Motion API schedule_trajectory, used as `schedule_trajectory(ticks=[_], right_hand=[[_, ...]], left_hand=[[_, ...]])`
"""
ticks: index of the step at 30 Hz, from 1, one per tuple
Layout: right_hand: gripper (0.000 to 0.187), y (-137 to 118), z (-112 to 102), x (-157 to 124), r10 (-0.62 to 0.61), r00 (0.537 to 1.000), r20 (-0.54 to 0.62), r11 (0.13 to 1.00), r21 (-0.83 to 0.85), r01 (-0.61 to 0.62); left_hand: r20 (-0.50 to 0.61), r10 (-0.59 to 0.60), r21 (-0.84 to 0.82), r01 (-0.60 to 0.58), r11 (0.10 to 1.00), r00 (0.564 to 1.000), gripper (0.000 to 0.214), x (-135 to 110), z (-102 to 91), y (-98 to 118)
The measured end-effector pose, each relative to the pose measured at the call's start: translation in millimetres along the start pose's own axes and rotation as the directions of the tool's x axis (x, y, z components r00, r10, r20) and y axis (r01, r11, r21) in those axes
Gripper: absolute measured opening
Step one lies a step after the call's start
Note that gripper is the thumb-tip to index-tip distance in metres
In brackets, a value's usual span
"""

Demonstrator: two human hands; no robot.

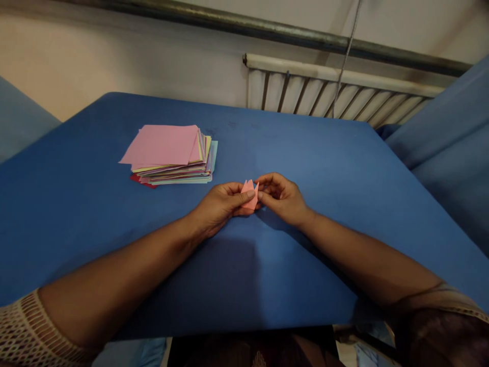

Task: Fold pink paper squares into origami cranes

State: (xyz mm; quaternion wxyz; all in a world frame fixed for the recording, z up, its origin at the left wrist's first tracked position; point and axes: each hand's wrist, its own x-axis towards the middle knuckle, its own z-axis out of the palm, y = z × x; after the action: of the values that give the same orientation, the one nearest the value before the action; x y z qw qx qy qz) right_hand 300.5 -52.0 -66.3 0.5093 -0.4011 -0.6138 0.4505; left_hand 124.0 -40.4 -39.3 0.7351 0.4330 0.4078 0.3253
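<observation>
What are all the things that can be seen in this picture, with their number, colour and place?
folded paper: one, pink, between both hands, near the table's middle
paper stack: one, many colours with pink on top, on the table left of the hands
table: one, blue, middle of view
radiator: one, white, at the wall behind the table
pipe: one, grey, along the wall above the radiator
left hand: one, bare, pinching the folded paper
right hand: one, bare, pinching the folded paper

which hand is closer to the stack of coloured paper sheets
Left. The left hand sits a short way off the paper stack, pinching the folded pink paper. The right hand pinches that piece's other side, farther from the stack.
</observation>
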Motion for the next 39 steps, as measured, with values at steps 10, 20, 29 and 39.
schedule_trajectory(ticks=[10,20,29,39], right_hand=[[0.029,-10.2,-7.1,-5.1,-0.465,0.875,0.132,0.741,-0.483,0.466],[0.016,-12.4,-10.2,-4.6,-0.505,0.845,0.174,0.654,-0.562,0.506],[0.009,-13.4,-11.2,-6.1,-0.492,0.852,0.178,0.633,-0.599,0.491],[0.010,-15.3,-8.1,-10.1,-0.488,0.861,0.146,0.642,-0.608,0.467]], left_hand=[[-0.058,0.055,0.126,-0.047,0.991,0.997,0.028,-1.0,2.3,-3.1],[-0.079,0.056,0.117,-0.047,0.992,0.995,0.031,-2.0,4.6,-1.9],[-0.077,0.075,0.087,-0.068,0.994,0.994,0.031,-0.5,2.1,-4.9],[-0.083,0.130,0.025,-0.129,0.991,0.988,0.026,1.6,0.5,-7.0]])
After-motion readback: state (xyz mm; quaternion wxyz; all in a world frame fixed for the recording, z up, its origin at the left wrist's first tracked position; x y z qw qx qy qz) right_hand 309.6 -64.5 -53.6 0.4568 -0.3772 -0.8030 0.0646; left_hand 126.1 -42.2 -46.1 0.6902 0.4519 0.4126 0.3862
